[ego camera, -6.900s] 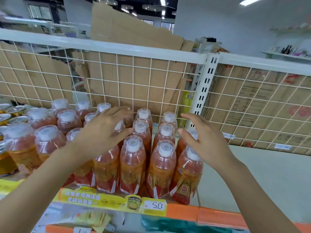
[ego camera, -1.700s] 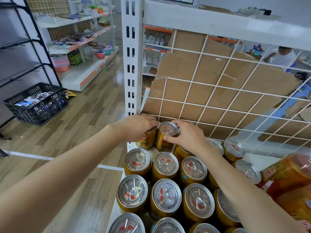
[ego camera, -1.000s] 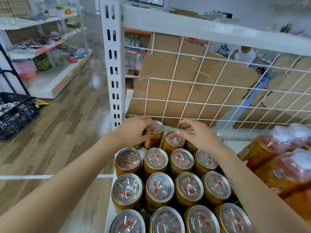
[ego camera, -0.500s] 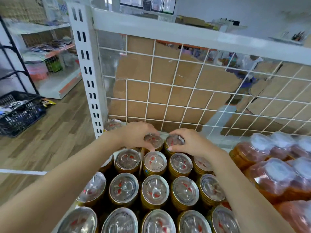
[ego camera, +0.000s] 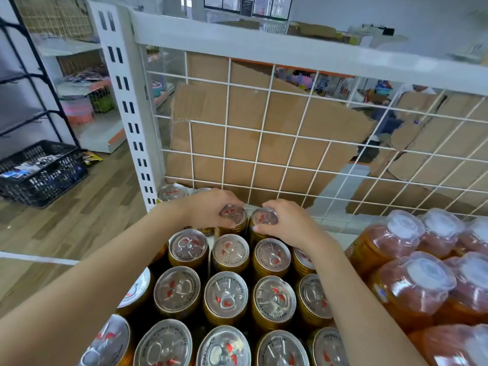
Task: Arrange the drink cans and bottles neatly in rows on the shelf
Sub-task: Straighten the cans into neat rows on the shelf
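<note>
Head view: the left hand (ego camera: 208,208) curls round the left can (ego camera: 233,215) and the right hand (ego camera: 289,227) round the right can (ego camera: 265,216), at the shelf's back beside the wire panel (ego camera: 269,91). The step looks like squaring the back row. Next, they need nudging flush with the rows in front.

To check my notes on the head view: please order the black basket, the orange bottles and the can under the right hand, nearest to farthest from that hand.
1. Can: gripped by the right hand.
2. Orange bottles: on the shelf, to its right.
3. Black basket: on the floor, far left.
</note>
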Available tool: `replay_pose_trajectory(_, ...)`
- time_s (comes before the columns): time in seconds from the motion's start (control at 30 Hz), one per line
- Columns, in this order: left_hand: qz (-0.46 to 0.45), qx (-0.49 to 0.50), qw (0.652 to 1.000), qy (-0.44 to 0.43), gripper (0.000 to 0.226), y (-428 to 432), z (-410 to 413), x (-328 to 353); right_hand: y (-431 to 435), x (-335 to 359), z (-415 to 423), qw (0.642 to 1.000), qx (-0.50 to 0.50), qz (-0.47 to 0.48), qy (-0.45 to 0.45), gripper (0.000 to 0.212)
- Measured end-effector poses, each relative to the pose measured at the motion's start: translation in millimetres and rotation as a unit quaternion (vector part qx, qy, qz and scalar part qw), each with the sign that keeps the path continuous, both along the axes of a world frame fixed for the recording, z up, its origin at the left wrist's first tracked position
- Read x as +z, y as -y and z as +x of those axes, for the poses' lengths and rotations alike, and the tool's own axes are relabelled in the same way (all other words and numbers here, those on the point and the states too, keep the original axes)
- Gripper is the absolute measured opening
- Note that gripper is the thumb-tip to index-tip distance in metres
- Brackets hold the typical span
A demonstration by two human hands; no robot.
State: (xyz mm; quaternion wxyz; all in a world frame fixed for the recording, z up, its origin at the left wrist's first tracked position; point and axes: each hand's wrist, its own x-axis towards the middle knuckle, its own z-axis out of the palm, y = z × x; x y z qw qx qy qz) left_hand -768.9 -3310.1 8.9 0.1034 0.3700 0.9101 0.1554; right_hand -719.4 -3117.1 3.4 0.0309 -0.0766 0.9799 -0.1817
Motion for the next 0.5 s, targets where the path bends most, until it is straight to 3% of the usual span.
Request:
replay_pose_trajectory(0.3,0.016,0.004,0.999,-0.034,0.042,-9.9,-14.1,-5.1,0.9,4.9,-13.4,0.999,-0.018,0.044,0.003,0.061)
replay_pose_trajectory(0.5,0.063,0.061,0.994,-0.066,0.058,-8.4,-22.1,-20.2,-6.3,3.8,-23.2,0.999,-0.032,0.014,0.007,0.065)
